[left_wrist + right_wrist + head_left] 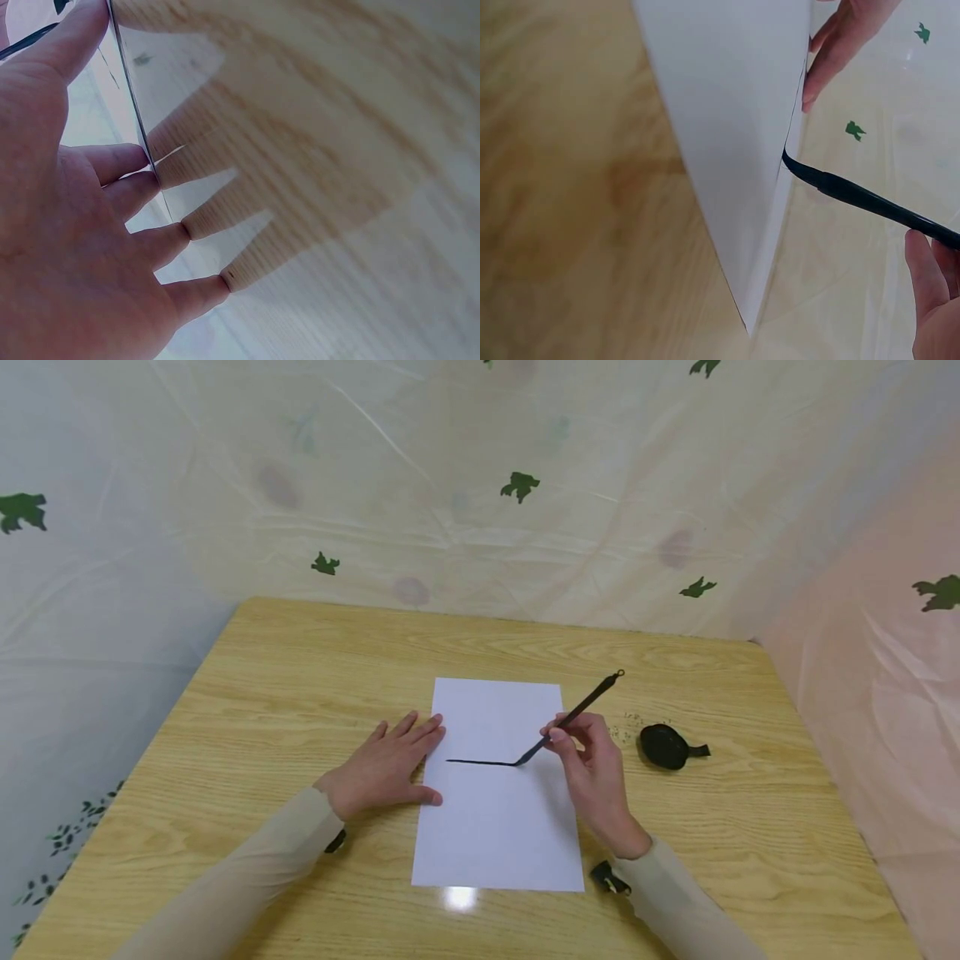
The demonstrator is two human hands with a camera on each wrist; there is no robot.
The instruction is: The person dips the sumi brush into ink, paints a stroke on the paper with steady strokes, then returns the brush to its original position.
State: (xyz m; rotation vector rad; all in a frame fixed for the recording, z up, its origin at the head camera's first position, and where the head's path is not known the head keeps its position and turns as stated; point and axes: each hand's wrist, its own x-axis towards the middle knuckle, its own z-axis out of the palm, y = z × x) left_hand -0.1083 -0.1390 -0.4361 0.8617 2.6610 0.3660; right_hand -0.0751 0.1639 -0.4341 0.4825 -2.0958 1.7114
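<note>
A white sheet of paper [487, 835] lies on the table with a black, nearly level line [480, 762] across its middle. My right hand [596, 772] pinches a dark brush [581, 708] by its handle, slanting up to the right. In the right wrist view the bent tip of the brush [840, 187] meets the paper [720, 112]. My left hand [386, 768] rests with fingers spread on the table and the paper's left edge. In the left wrist view the fingertips of the left hand [82, 217] press against the surface.
A small black pan-shaped dish [663, 747] with a short handle stands right of the paper on the wooden table [300, 668]. Small pale markings or bits [626, 727] show beside it. A pale curtain with green leaf shapes [450, 527] hangs behind and at both sides.
</note>
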